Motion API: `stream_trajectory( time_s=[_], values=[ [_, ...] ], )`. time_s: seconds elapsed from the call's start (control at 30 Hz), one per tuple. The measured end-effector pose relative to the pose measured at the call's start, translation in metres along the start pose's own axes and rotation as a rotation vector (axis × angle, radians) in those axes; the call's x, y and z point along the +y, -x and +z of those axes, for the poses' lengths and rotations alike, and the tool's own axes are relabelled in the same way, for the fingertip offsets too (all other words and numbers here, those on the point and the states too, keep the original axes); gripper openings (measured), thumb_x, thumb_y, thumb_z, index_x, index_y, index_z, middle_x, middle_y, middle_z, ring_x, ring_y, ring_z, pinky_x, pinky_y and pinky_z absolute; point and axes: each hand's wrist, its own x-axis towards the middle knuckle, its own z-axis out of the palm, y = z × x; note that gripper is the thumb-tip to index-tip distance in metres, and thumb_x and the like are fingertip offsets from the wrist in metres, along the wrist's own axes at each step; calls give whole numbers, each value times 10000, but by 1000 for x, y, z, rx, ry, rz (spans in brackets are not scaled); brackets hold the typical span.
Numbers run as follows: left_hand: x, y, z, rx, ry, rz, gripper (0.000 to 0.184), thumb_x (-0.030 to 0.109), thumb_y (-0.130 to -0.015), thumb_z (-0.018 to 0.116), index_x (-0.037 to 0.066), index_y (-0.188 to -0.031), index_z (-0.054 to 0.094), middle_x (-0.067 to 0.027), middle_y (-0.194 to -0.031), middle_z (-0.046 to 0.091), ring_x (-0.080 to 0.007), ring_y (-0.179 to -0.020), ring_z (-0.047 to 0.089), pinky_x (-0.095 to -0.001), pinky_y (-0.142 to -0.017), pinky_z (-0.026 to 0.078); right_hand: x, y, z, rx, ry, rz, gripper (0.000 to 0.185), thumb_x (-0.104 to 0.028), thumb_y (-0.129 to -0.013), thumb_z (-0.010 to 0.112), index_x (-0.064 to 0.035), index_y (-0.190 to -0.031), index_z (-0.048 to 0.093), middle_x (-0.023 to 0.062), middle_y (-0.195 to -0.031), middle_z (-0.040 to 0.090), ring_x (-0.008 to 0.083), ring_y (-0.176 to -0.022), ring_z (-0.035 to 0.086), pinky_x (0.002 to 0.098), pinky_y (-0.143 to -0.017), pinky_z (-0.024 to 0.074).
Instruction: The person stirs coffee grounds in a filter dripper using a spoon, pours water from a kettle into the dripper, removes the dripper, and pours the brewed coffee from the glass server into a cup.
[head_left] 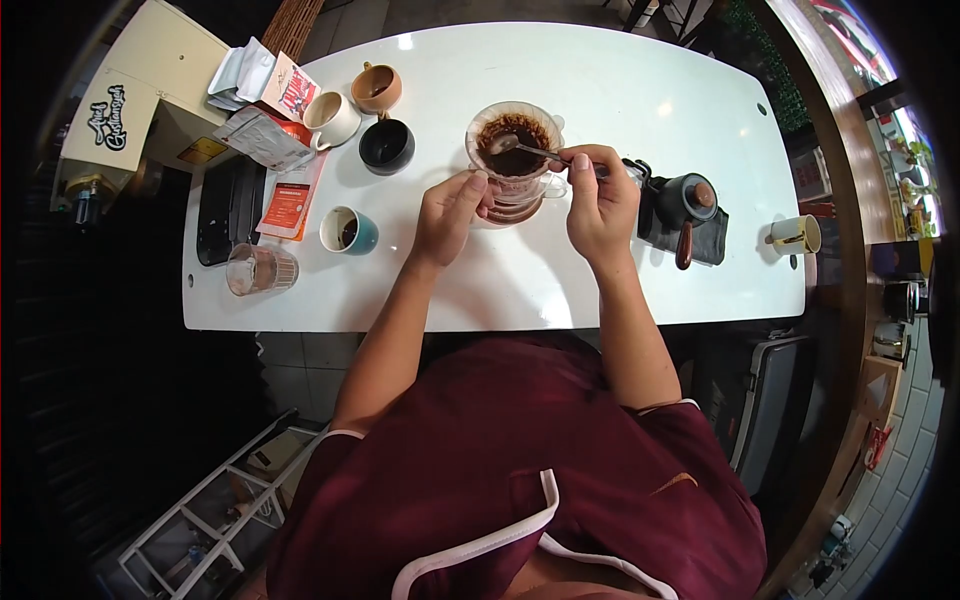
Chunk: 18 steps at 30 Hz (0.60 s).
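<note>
In the middle of the table, a clear coffee dripper (476,160) with a filter of dark wet coffee grounds (517,165) sits on a glass server (520,212). My left hand (447,215) is closed at the dripper's lower left side, thumb pressed toward the fingers, seemingly gripping its edge. A metal spoon (535,152) is pinched between the thumb and fingers of my right hand (602,205). Its bowl is over the grounds, inside the dripper's rim. Just right of that hand, a dark gooseneck kettle (688,196) with a wooden knob stands on a black cloth (712,245).
Left on the white table (430,75) are a black cup (387,147), a white mug (331,120), a brown cup (376,88), a blue cup (362,232), a water glass (262,270) and coffee bags (268,140). Another mug (797,235) stands near the right edge.
</note>
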Motion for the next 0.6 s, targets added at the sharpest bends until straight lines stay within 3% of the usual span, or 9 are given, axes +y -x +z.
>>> stream_trajectory(
  time_s=[0.07,0.13,0.6],
  values=[
    [0,0,0,-3,5,-3,432,336,-987,431,-12,-772,568,-79,-810,579,-113,-710,495,-252,-664,421,-2,0,1,18,-3,-22,152,-77,-951,498,43,-947,592,108,-803,674,128,-762,641,236,-687,491],
    [0,1,1,12,58,-4,401,320,-983,473,-29,-849,617,-6,-742,545,-76,-703,472,-213,-675,407,-4,-1,2,38,-5,-44,152,-77,-951,498,42,-943,592,107,-800,675,127,-759,640,235,-682,490],
    [-7,-4,-5,24,-12,11,425,364,-985,423,31,-771,578,10,-688,497,-71,-657,418,-210,-608,334,2,-1,3,26,-82,-37,154,-78,-959,482,41,-953,580,110,-819,677,123,-762,635,232,-690,489]
  ],
)
